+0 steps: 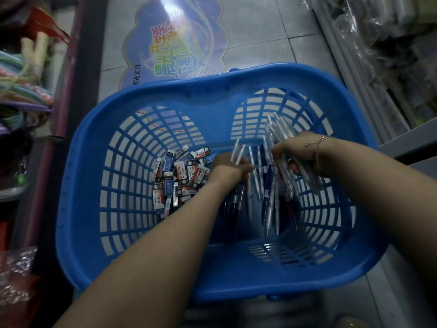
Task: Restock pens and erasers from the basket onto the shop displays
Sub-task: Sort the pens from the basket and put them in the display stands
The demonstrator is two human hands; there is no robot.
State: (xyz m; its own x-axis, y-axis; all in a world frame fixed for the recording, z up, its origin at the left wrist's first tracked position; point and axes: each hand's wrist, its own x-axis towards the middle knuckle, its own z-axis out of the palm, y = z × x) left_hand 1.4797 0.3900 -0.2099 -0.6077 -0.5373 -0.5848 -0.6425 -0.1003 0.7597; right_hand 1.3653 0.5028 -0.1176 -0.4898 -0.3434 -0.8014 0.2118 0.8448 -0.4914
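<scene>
Pens lie in the blue basket beside the erasers, both hands gripping some: left hand few, right hand a bundle, best kept parallel.

A blue cloud-shaped floor sticker with colourful lettering lies on grey floor tiles. Clear plastic-wrapped packets fill the right-hand shelf.
</scene>
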